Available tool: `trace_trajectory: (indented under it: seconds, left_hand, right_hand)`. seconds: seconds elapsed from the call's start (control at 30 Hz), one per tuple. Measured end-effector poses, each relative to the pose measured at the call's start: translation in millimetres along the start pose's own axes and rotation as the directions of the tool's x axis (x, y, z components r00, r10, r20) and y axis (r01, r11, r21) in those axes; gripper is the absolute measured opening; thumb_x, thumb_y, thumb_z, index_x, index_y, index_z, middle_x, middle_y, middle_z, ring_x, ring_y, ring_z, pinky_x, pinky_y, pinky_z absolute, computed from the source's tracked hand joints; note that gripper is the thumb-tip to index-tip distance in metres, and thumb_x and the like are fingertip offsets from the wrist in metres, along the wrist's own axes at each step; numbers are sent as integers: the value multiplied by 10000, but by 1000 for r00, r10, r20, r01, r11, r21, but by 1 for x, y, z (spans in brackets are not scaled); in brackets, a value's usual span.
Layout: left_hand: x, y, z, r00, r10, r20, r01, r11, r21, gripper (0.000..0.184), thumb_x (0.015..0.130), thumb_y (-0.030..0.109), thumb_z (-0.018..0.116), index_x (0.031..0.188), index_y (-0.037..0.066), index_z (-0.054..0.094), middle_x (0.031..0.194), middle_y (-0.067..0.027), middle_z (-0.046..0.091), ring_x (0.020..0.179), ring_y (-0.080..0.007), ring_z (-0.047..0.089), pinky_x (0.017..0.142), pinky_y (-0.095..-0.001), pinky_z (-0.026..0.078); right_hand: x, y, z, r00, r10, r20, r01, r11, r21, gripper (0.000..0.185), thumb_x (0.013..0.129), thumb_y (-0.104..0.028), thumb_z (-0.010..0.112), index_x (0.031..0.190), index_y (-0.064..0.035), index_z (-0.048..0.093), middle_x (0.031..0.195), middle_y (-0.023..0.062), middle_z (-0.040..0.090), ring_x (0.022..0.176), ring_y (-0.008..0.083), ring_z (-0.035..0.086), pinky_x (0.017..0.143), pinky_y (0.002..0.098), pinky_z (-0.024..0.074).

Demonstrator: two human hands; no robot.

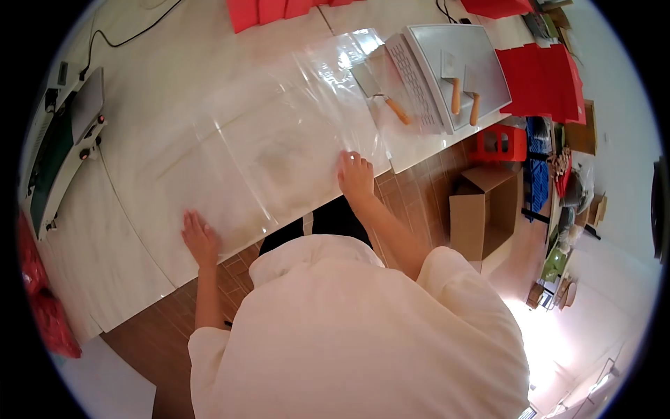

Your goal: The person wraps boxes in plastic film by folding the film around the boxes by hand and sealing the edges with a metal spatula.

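Film [274, 129], clear and creased, lies flat on the counter [139, 105], its near side along the front edge and its long axis apparently slanting from near the left hand [202, 243] up and rightward to the trowel [398, 110] beside the white box [478, 52], though its faint left limit cannot be fixed. From the fingers of both hands it extends away across the counter, the right hand [356, 178] being nearer its glossy far-right end, which points toward the trowel. The left fingers are slightly spread, palm down, with nothing visibly grasped; the right fingers curl loosely at the film, and whether they pinch it cannot be told.
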State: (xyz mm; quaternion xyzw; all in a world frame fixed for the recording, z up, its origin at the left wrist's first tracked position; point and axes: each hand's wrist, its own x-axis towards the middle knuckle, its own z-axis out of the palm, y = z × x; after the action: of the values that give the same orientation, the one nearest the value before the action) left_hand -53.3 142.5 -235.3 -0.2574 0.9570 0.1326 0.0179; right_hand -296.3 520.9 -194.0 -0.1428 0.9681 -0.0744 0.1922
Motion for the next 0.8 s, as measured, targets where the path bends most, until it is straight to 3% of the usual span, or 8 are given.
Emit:
trace_trajectory:
  seconds: [0.03, 0.1, 0.2, 0.27, 0.3, 0.43, 0.5, 0.8]
  left_hand:
    - [2, 3, 0, 999, -49, -5, 49, 999, -1, 575, 981, 345, 401, 1470, 53, 318, 1539, -166, 284, 1428, -328, 253, 1137, -560, 145]
    - [13, 15, 6, 991, 10, -130, -14, 999, -31, 584, 962, 323, 439, 1464, 46, 324, 1534, -170, 291, 1425, -330, 257, 1131, -565, 157]
    - [48, 72, 15, 961, 103, -255, -137, 983, -123, 600, 940, 306, 502, 1454, 43, 336, 1525, -177, 300, 1424, -337, 255, 1122, -571, 170]
    - [78, 147, 21, 956, 171, -237, -227, 946, -231, 617, 929, 298, 553, 1453, 54, 336, 1521, -178, 303, 1426, -344, 246, 1121, -576, 168]
    - [90, 188, 21, 956, 206, -207, -257, 930, -264, 632, 920, 284, 578, 1457, 61, 330, 1520, -177, 304, 1427, -346, 242, 1123, -579, 165]
    - [116, 312, 54, 889, 452, -76, -456, 859, -231, 711, 886, 288, 632, 1482, 105, 292, 1538, -162, 275, 1434, -357, 220, 1133, -599, 152]
    - [114, 348, 65, 894, 447, -19, -441, 874, -204, 714, 885, 295, 634, 1485, 116, 291, 1547, -156, 255, 1434, -362, 215, 1132, -602, 152]
    - [115, 368, 85, 912, 402, 83, -400, 916, -36, 719, 918, 418, 548, 1517, 159, 245, 1588, -128, 158, 1458, -343, 136, 1146, -583, 100]
  right_hand:
    - [10, 8, -8, 1000, 9, -5, -9, 1000, 2, 563, 820, -199, 624, 1338, -69, 445, 1363, 204, 440, 1204, 393, 455, 954, 511, 408]
    - [44, 29, -29, 898, -44, -438, 8, 996, -85, 495, 780, -158, 647, 1243, -56, 502, 1178, 161, 533, 1081, 346, 510, 869, 474, 427]
    - [89, 67, -63, 772, -46, -634, -97, 977, -189, 496, 777, -169, 660, 1238, -62, 514, 1133, 148, 540, 1058, 322, 524, 853, 471, 428]
    - [113, 95, -61, 810, 67, -583, -259, 933, -252, 497, 782, -198, 686, 1227, -59, 516, 1116, 151, 560, 984, 300, 548, 857, 472, 432]
    - [126, 114, -46, 894, 144, -425, -270, 929, -253, 380, 837, -228, 653, 1159, -73, 523, 1004, 133, 617, 866, 309, 614, 794, 464, 484]
    - [117, 139, -35, 943, 162, -290, -216, 962, -167, 255, 893, -238, 601, 1068, -72, 518, 847, 116, 657, 716, 325, 662, 662, 453, 530]
    - [94, 142, -42, 939, 250, -236, -263, 965, -23, 245, 925, -258, 571, 1045, -59, 495, 757, 122, 665, 643, 340, 673, 557, 450, 530]
    - [33, 180, -71, 938, 337, 84, -326, 938, -118, 377, 960, -327, 513, 1170, -16, 472, 707, 108, 680, 651, 301, 696, 580, 415, 552]
